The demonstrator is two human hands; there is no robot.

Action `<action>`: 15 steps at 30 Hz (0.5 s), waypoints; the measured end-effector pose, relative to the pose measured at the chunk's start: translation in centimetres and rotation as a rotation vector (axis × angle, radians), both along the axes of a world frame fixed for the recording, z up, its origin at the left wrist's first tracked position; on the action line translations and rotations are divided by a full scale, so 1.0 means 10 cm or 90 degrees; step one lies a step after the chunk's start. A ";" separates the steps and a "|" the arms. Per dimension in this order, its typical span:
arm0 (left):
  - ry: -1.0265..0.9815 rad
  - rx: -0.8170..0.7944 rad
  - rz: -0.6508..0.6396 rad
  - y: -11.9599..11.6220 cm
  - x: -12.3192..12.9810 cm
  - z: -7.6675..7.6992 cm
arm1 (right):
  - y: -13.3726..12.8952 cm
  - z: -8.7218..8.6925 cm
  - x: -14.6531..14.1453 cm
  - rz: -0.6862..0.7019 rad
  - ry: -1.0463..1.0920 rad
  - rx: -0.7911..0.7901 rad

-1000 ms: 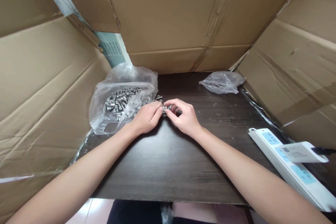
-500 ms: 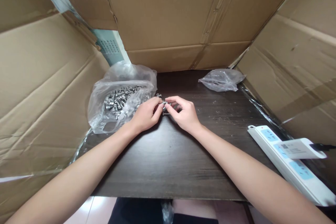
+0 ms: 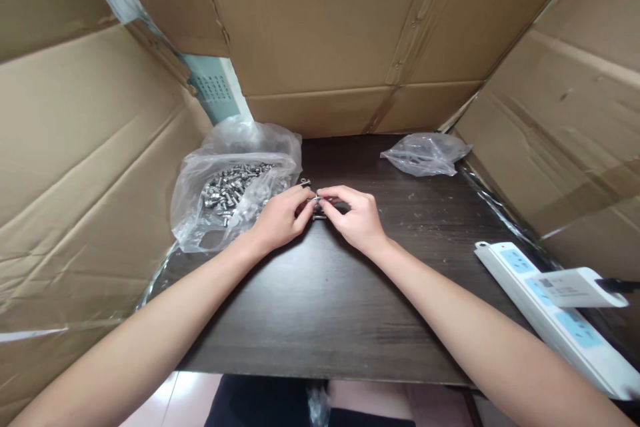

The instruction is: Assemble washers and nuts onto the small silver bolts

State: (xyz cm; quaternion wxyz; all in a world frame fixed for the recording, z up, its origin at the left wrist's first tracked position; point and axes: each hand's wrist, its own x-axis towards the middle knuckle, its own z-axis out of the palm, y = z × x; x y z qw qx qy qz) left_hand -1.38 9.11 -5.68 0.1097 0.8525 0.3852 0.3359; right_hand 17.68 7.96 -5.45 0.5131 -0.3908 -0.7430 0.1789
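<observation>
My left hand (image 3: pixel 284 219) and my right hand (image 3: pixel 357 217) meet fingertip to fingertip over the dark table (image 3: pixel 320 307). Between their pinched fingers is a small shiny metal piece (image 3: pixel 317 197); its exact shape is too small to tell. Just beyond the left fingertips lies a small bolt (image 3: pixel 305 182), and another bolt (image 3: pixel 319 217) rests on the table below the fingertips. Beside my left hand, a clear plastic bag (image 3: pixel 187 197) lies open with several metal bolts (image 3: pixel 227 190) inside.
A second clear plastic bag (image 3: pixel 427 152) lies at the back right. A white power strip (image 3: pixel 550 307) with a plugged-in white adapter (image 3: pixel 570 287) runs along the right edge. Cardboard walls (image 3: pixel 320 27) enclose the back and both sides.
The view has shifted slightly. Both hands stay together, with the fingers slightly moved around the small metal piece.
</observation>
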 end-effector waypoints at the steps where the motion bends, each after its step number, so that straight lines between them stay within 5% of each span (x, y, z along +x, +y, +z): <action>1: -0.001 0.001 -0.002 0.00 0.00 0.00 | 0.00 0.00 0.00 -0.002 -0.002 -0.001; 15: 0.018 0.008 -0.001 -0.02 0.01 0.03 | 0.00 0.04 -0.02 -0.005 0.025 -0.086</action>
